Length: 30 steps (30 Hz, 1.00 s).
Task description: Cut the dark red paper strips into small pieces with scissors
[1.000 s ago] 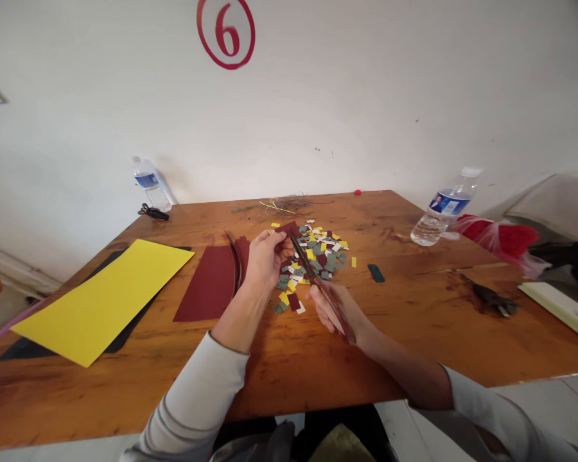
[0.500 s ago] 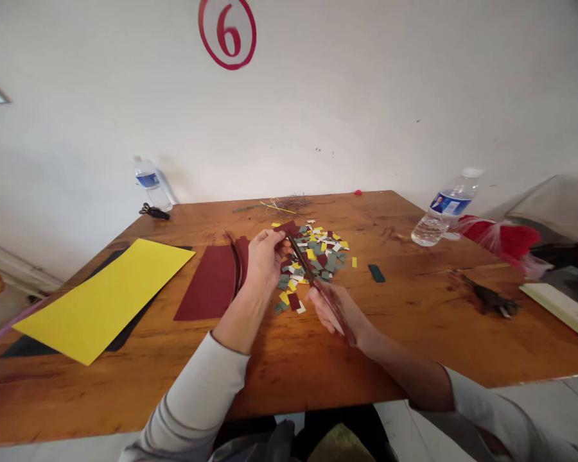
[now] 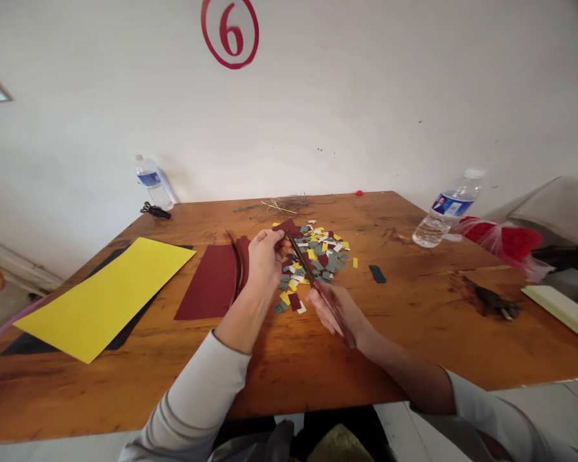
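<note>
My left hand (image 3: 266, 256) is closed, its thumb and fingers pinching a dark red piece of paper (image 3: 288, 227) above the pile. Wrapped in my right hand (image 3: 334, 311) is a pair of scissors (image 3: 313, 279), seen nearly edge-on, handles toward me. Their blade tips reach the red paper close to my left fingertips; whether the blades are apart cannot be made out. Beneath and beyond both hands lies a heap of small paper cuttings (image 3: 327, 260) in grey-green, yellow, white and dark red. Left of my left wrist rest dark red sheets (image 3: 205, 282) with curled strips along their edge.
A yellow sheet (image 3: 106, 298) lies over a black sheet (image 3: 33, 344) at left. Water bottles stand at back left (image 3: 154, 183) and right (image 3: 444, 208). Also on the wooden table (image 3: 279, 378) are thin twigs (image 3: 284, 205), dark pliers-like tool (image 3: 492, 300), a dark green piece (image 3: 378, 274) and a wrapped red bundle (image 3: 505, 240).
The whole view has shifted very slightly. My hands, the scissors and the red paper keep almost the same positions.
</note>
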### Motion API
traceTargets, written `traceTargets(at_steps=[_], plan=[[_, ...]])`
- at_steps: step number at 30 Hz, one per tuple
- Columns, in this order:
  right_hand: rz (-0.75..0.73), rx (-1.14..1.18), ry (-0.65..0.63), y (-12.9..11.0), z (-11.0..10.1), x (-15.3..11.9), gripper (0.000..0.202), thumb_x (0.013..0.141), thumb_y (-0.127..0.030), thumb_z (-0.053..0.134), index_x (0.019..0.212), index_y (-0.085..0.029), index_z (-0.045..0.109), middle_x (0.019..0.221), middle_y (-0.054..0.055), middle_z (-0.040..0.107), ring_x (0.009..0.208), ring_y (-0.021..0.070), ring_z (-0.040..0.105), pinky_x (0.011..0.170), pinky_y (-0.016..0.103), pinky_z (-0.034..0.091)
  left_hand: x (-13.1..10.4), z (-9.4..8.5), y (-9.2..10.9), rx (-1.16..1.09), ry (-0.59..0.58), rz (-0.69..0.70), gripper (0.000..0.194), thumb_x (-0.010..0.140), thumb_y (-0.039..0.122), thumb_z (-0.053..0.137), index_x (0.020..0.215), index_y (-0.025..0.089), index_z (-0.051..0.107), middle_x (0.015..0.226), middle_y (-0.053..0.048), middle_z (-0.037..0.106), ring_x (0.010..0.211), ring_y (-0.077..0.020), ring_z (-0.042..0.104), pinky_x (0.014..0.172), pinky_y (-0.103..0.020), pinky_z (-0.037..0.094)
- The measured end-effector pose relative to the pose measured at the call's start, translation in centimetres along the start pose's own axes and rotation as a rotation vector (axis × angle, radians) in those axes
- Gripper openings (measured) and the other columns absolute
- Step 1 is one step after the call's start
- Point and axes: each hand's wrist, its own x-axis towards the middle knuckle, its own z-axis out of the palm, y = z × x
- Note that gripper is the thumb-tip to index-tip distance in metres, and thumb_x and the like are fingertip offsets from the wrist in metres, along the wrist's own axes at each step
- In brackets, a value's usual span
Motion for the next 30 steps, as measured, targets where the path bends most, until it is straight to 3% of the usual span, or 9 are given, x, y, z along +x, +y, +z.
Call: traceTargets(at_steps=[6,13,22,30], plan=[[0.088,0.057,0.028,-0.21,0.11,0.07,0.059,0.074,-0.077,0.074,0.067,-0.028,0.042,0.047,-0.012,0.032,0.036,0.0072,0.029,0.036,0.024,0.021,-0.10,0.00,0.09,-0.008,0.009,0.005,0.022,0.068,0.008,0.069,0.059,0.019,0.053,0.053,0.002,0.058,0.047,-0.0082,0.055,0.045,-0.018,0.043],[0.125,0.098,0.037,0.00,0.08,0.29,0.060,0.069,-0.081,0.075,0.069,-0.028,0.047,0.042,-0.013,0.034,0.032,0.0078,0.030,0.033,0.024,0.024,-0.14,0.01,0.25,0.004,-0.016,-0.001,0.023,0.070,0.010,0.075,0.061,0.018,0.055,0.055,0.002,0.059,0.049,-0.0080,0.056,0.048,-0.018,0.046],[0.046,-0.010,0.032,0.33,0.05,0.08,0.062,0.077,-0.086,0.065,0.070,-0.027,0.048,0.045,-0.011,0.035,0.035,0.0092,0.031,0.036,0.026,0.022,0.15,-0.08,0.13,0.022,0.004,0.005,0.023,0.071,0.007,0.070,0.055,0.017,0.056,0.053,0.000,0.059,0.045,-0.0086,0.055,0.045,-0.020,0.044],[0.055,-0.019,0.032,0.65,-0.07,0.19,0.060,0.079,-0.082,0.068,0.069,-0.027,0.046,0.046,-0.011,0.035,0.035,0.0086,0.032,0.036,0.025,0.023,-0.05,0.05,0.24,0.032,0.013,0.002,0.023,0.070,0.007,0.071,0.057,0.017,0.056,0.054,0.001,0.060,0.047,-0.0086,0.055,0.046,-0.020,0.046]])
